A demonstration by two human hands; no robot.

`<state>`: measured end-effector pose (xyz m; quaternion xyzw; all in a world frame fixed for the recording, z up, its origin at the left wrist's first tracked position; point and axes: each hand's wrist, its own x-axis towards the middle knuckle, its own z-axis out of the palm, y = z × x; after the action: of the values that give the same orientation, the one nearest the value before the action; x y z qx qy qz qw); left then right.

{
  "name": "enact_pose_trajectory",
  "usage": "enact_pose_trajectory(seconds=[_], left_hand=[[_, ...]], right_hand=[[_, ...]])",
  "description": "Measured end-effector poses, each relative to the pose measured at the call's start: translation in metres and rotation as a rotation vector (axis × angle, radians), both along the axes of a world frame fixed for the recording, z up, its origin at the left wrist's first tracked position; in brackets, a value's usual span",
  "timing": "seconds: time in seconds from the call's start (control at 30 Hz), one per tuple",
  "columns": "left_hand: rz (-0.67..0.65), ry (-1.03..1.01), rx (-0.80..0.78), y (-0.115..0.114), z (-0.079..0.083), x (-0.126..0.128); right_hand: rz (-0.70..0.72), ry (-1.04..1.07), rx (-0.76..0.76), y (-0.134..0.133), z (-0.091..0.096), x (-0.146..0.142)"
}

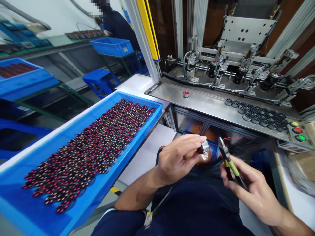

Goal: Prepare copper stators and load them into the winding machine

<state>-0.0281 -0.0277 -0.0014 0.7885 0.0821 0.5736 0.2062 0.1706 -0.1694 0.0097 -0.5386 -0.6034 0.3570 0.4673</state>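
My left hand [177, 157] pinches a small round motor part [203, 148], silver on one end and dark red on the other, in front of my lap. My right hand [251, 186] grips a pair of green-handled cutters [229, 161], jaws pointing up toward the part with a small gap between them. A thin red wire [231, 138] shows just above the cutter tips. To my left a blue tray [103, 183] holds several rows of dark red wound coils [93, 144].
A steel bench [209, 101] ahead carries one loose coil [186, 94], a cluster of black parts [261, 115], and coloured buttons [297, 130] at right. Machine fixtures [236, 65] stand behind. Another person [115, 23] works at back left among blue crates [112, 46].
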Motion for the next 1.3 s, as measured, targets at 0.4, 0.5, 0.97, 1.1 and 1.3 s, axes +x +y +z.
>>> enact_pose_trajectory(seconds=[0.4, 0.5, 0.97, 1.1, 1.3], left_hand=[[-0.569, -0.323, -1.12, 0.017, -0.043, -0.001], [-0.611, -0.336, -1.163, 0.017, -0.047, -0.002], [-0.753, -0.449, -1.186, 0.017, -0.046, -0.008], [-0.711, -0.397, -1.203, 0.007, -0.043, -0.021], [-0.282, -0.313, -1.033, -0.03, -0.052, -0.109]], right_hand=[[-0.113, 0.133, -0.163, -0.026, -0.055, 0.019], [-0.074, 0.152, -0.205, -0.028, -0.061, 0.022], [-0.08, -0.048, -0.057, 0.024, -0.042, 0.017], [-0.192, -0.529, 0.172, 0.132, -0.023, 0.05], [-0.298, -0.959, 0.137, 0.26, -0.013, 0.066]])
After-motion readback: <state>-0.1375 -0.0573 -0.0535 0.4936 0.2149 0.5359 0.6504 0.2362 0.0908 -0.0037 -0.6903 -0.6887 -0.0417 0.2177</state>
